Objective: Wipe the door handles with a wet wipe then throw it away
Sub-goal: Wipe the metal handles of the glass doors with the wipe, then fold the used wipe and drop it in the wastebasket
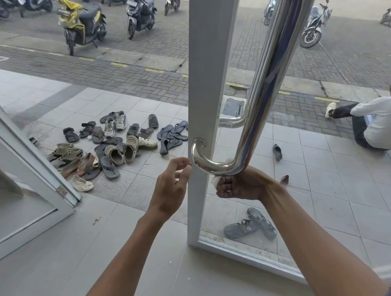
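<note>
At the far left I am seeing a second white-framed door standing open, its bottom corner resting on the grey tiled floor. Just past it, a heap of sandals and shoes is lying on the tiles outside, with parked scooters lining the brick paving beyond.

My left hand is hovering at the left edge of the white door frame, fingers loosely curled and holding nothing, the fingertips just touching or nearly touching that edge; I cannot tell which.

On the frame, the steel door handle is running up as a long polished bar, curving at its lower end into the frame's mount. My right hand is sitting directly beneath that lower bend, closed in a fist around the white wet wipe, and pressing it up against the underside of the bar. Only a small crumpled part of the wipe is showing at the thumb side of the fist.

Through the glass, a pair of dark sandals is lying near the door's bottom edge, and at the far right a person in a white shirt is sitting on the tiles.
</note>
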`<state>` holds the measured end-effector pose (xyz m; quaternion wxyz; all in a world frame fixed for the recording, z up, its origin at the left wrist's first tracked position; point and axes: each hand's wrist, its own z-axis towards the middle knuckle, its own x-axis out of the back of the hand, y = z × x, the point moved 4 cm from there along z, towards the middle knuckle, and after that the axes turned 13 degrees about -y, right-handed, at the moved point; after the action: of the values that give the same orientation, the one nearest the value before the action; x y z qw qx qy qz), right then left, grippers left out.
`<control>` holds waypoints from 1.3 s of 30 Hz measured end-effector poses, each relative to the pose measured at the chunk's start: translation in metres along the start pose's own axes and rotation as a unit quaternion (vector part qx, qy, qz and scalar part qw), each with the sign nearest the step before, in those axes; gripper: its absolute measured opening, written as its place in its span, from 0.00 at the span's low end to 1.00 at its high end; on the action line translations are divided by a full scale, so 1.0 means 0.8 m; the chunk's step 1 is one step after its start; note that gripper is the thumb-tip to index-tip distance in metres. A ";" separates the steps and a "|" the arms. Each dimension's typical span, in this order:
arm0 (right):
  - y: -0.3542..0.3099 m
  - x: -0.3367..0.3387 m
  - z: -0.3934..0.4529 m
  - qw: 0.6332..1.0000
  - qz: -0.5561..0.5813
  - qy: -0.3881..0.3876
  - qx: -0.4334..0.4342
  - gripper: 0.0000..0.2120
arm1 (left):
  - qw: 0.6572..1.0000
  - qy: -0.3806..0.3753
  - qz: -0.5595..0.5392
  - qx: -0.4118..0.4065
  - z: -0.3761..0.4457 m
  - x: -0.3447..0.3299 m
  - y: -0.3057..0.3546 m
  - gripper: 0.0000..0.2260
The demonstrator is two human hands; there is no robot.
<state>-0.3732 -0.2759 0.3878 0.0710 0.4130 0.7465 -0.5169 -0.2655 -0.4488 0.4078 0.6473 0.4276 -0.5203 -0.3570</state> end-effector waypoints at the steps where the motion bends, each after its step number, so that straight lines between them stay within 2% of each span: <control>1: 0.000 -0.001 -0.004 1.000 -0.002 0.000 0.004 0.18 | 1.000 0.000 -0.003 0.005 0.001 -0.002 -0.001 0.05; 4: -0.007 -0.006 -0.020 0.999 -0.027 0.019 0.019 0.12 | 1.000 0.002 -0.008 0.000 0.002 -0.007 -0.001 0.06; 7: -0.011 -0.005 -0.034 0.995 -0.011 0.081 0.053 0.12 | 1.000 -0.015 -0.020 0.002 0.006 -0.010 -0.004 0.03; 9: -0.010 -0.012 -0.043 0.990 -0.005 0.114 0.086 0.13 | 0.999 -0.031 -0.014 -0.003 0.010 -0.011 -0.004 0.06; 15: 0.037 -0.033 -0.055 0.933 0.133 0.211 0.259 0.13 | 0.984 -0.169 0.008 -0.051 0.011 -0.005 -0.011 0.15; 20: 0.112 -0.075 -0.051 0.902 0.212 0.279 0.250 0.12 | 0.966 -0.254 -0.002 -0.050 -0.017 0.002 -0.024 0.12; 22: 0.135 -0.090 -0.056 0.882 0.239 0.316 0.256 0.13 | 0.952 -0.302 -0.007 -0.045 -0.029 -0.004 -0.029 0.09; 24: 0.156 -0.105 -0.061 0.876 0.240 0.326 0.263 0.06 | 0.938 -0.345 -0.009 -0.036 -0.043 -0.016 -0.035 0.08; 27: 0.192 -0.119 -0.078 0.866 0.243 0.342 0.272 0.08 | 0.913 -0.407 -0.026 -0.021 -0.068 -0.043 -0.038 0.08; 30: 0.227 -0.131 -0.099 0.832 0.290 0.364 0.301 0.08 | 0.891 -0.452 -0.043 -0.019 -0.096 -0.069 -0.036 0.07; 34: 0.287 -0.144 -0.134 0.801 0.297 0.413 0.315 0.09 | 0.862 -0.503 -0.040 -0.035 -0.140 -0.111 -0.025 0.03; 39: 0.366 -0.179 -0.199 0.733 0.349 0.460 0.360 0.05 | 0.809 -0.586 -0.008 -0.055 -0.211 -0.168 -0.005 0.08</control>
<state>-0.0271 -0.1853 0.3279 -0.2596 0.8266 0.2490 -0.4327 -0.1279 -0.2974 0.3391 0.2395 0.1053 -0.7770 -0.5726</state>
